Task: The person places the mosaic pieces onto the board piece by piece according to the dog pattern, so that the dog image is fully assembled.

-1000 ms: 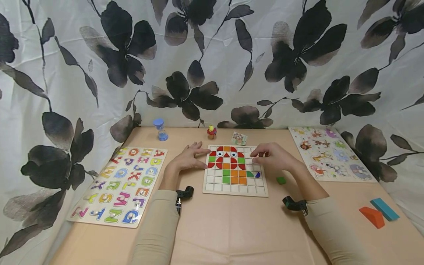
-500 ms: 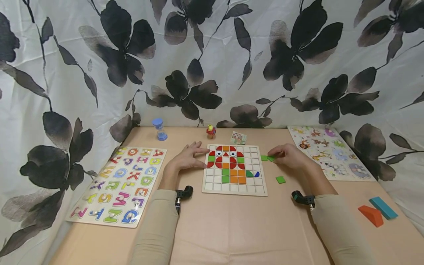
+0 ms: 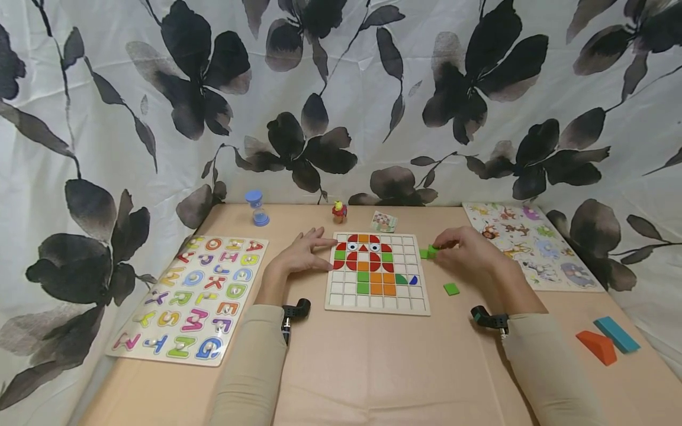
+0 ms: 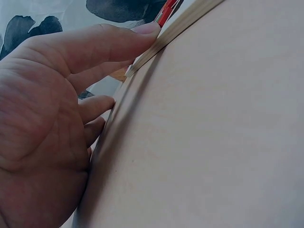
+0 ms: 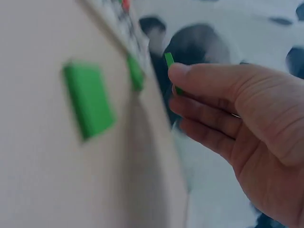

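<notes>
A white gridded board [image 3: 341,302] carries a pattern of red, orange, green and blue pieces. My left hand [image 3: 303,253] rests at its left side, fingers extended; in the left wrist view the thumb [image 4: 147,35] touches the board's edge. Right of the board, my right hand [image 3: 471,254] pinches a small green tile [image 5: 169,59] between thumb and fingers, raised off the table. Another green tile [image 3: 423,254] lies by the board's right edge, partly behind the held one. Nearer me lies a loose green square tile [image 3: 452,289], also large in the right wrist view.
A letter puzzle board [image 3: 186,302] lies at left, an animal puzzle board [image 3: 533,248] at right. Along the back stand a blue sand timer [image 3: 258,208], a small colourful figure [image 3: 339,212] and a picture card [image 3: 384,222]. An orange block [image 3: 597,347] and blue block [image 3: 616,335] lie right.
My right hand has moved right from over the board to the green tiles beside it and now lifts one, which has turned up. The left hand stays in place.
</notes>
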`<state>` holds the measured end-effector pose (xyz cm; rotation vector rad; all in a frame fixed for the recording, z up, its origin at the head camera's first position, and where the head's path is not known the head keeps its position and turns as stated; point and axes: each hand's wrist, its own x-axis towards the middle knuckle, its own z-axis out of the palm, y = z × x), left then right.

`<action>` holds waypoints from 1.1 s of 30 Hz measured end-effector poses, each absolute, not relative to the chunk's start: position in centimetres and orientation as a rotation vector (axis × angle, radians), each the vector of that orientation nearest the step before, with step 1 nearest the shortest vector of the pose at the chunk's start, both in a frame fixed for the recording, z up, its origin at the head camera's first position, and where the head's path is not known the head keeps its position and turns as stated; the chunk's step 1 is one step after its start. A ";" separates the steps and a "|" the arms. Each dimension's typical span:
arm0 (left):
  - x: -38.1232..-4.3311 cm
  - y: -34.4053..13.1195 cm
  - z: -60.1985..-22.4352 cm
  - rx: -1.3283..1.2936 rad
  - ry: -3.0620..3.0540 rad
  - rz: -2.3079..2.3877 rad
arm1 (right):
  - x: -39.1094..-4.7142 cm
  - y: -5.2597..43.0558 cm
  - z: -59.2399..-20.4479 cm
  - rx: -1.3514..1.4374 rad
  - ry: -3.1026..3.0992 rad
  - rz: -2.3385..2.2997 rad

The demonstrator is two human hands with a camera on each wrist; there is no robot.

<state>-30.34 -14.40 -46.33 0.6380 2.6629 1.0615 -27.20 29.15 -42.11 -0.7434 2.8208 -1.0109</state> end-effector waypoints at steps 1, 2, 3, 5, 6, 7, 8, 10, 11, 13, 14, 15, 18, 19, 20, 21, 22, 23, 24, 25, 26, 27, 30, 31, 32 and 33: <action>-30.3 -14.4 -46.3 0.634 2.664 1.066 | -27.0 28.7 -41.6 -0.774 2.798 -1.034; -30.3 -14.4 -46.3 0.633 2.663 1.070 | -26.8 28.2 -41.2 -0.816 2.784 -1.032; -30.3 -14.4 -46.2 0.630 2.660 1.075 | -26.6 27.7 -40.8 -0.872 2.757 -1.033; -30.3 -14.3 -46.2 0.633 2.657 1.078 | -26.0 26.5 -40.2 -0.939 2.701 -1.019; -30.3 -14.3 -46.2 0.637 2.655 1.081 | -26.0 26.2 -40.4 -0.969 2.674 -1.005; -30.3 -14.3 -46.2 0.643 2.654 1.083 | -25.6 25.6 -40.4 -0.989 2.647 -0.991; -30.3 -14.3 -46.2 0.648 2.651 1.086 | -25.3 25.1 -40.4 -1.009 2.623 -0.968; -30.3 -14.3 -46.2 0.655 2.652 1.089 | -24.8 24.2 -40.5 -1.042 2.558 -0.952; -30.3 -14.3 -46.2 0.657 2.655 1.089 | -24.6 23.8 -40.6 -1.055 2.529 -0.944; -30.3 -14.3 -46.2 0.658 2.658 1.085 | -24.3 23.0 -40.9 -1.077 2.482 -0.926; -30.3 -14.3 -46.2 0.656 2.658 1.082 | -24.1 22.6 -41.1 -1.082 2.461 -0.913; -30.2 -14.3 -46.2 0.655 2.659 1.077 | -24.0 22.3 -41.2 -1.083 2.439 -0.904; -30.2 -14.3 -46.2 0.652 2.656 1.066 | -23.8 21.7 -41.6 -1.086 2.415 -0.861; -30.2 -14.3 -46.2 0.653 2.654 1.068 | -23.7 21.6 -41.7 -1.087 2.418 -0.845; -30.1 -14.3 -46.1 0.653 2.653 1.069 | -23.7 21.4 -41.8 -1.085 2.423 -0.832; -30.1 -14.2 -46.1 0.653 2.652 1.071 | -23.6 21.3 -41.8 -1.084 2.431 -0.820; -30.1 -14.2 -46.0 0.652 2.650 1.077 | -23.5 21.3 -41.8 -1.081 2.438 -0.810; -30.1 -14.2 -46.0 0.652 2.649 1.079 | -23.5 21.2 -41.9 -1.081 2.450 -0.794; -30.1 -14.2 -46.0 0.653 2.648 1.083 | -23.5 21.1 -41.9 -1.079 2.462 -0.778; -30.1 -14.2 -46.0 0.653 2.648 1.084 | -23.5 21.1 -41.9 -1.076 2.471 -0.765; -30.1 -14.3 -46.0 0.655 2.650 1.081 | -23.5 21.0 -41.9 -1.072 2.480 -0.750; -30.2 -14.3 -46.1 0.656 2.652 1.078 | -23.5 21.0 -42.0 -1.071 2.488 -0.733; -30.2 -14.3 -46.2 0.663 2.661 1.067 | -23.5 20.8 -42.1 -1.059 2.510 -0.690; -30.3 -14.3 -46.2 0.665 2.664 1.062 | -23.5 20.8 -42.1 -1.058 2.514 -0.682; -30.3 -14.4 -46.2 0.667 2.666 1.059 | -23.5 20.8 -42.1 -1.059 2.516 -0.673; -30.3 -14.4 -46.2 0.667 2.667 1.056 | -23.6 20.8 -42.1 -1.062 2.516 -0.671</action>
